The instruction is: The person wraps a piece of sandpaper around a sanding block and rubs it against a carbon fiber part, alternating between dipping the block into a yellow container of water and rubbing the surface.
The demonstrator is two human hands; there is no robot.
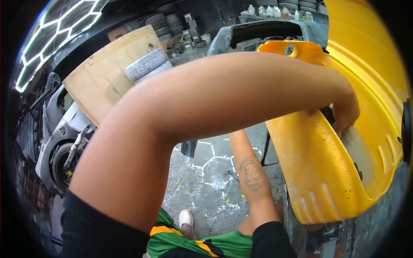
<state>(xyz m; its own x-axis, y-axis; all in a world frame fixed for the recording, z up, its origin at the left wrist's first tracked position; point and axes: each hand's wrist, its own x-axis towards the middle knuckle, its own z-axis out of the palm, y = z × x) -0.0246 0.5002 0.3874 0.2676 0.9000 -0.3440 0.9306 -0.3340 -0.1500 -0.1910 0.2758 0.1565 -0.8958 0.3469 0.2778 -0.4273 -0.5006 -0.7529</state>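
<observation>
Dips the left hand (346, 109) into the curved, ribbed yellow panel (314, 172) at right of frame, near a dusty grey patch (359, 148), with fingers too hidden to tell whether spread or pinching, right hand unseen.

The premises are presenting as a vehicle repair workshop. Stacked tyres (158, 26) are standing at the far end, and loose tyres (145, 64) are resting at a wooden board (101, 71). At left, a partly stripped car (64, 118) is showing an exposed wheel (61, 164). Bottles (269, 11) are lining a rear bench (254, 19). Hexagonal light strips (63, 30) are glowing overhead; wet flooring (189, 185) is reflecting them.
</observation>
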